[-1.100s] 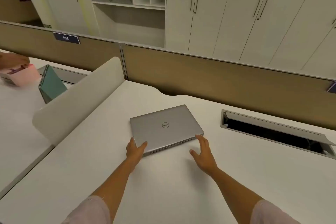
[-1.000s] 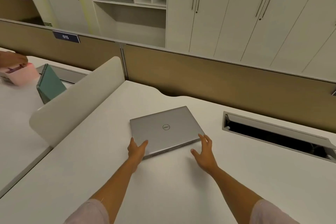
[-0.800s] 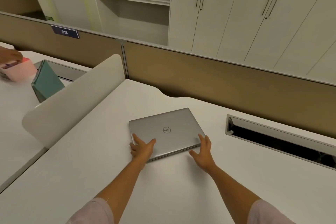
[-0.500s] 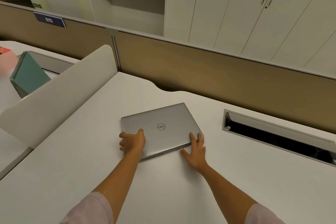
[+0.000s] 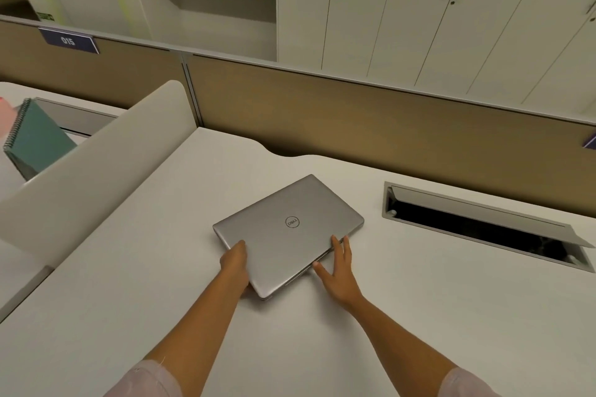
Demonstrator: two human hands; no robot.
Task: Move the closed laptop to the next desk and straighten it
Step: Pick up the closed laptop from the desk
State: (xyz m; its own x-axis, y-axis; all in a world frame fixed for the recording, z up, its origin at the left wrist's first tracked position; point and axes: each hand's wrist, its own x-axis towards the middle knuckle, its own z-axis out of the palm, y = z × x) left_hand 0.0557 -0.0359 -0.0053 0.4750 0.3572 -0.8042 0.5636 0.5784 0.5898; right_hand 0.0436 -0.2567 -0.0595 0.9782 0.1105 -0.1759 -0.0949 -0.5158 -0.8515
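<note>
A closed silver laptop point(image 5: 290, 232) lies on the white desk point(image 5: 419, 316), turned askew with one corner pointing at me. My left hand point(image 5: 234, 263) grips its left near edge, thumb on the lid and fingers underneath. My right hand point(image 5: 335, 271) touches the right near edge with fingers spread, fingertips on the lid's rim. The near corner looks slightly raised off the desk.
A rounded white divider point(image 5: 93, 167) separates this desk from the one on the left, where a teal spiral notebook point(image 5: 35, 138) leans. An open cable slot point(image 5: 483, 226) sits in the desk to the right. A tan partition point(image 5: 354, 119) runs along the back.
Both hands reached the laptop and took its near edge. The laptop has rotated so its near corner points toward me, and the left side lifted slightly.
</note>
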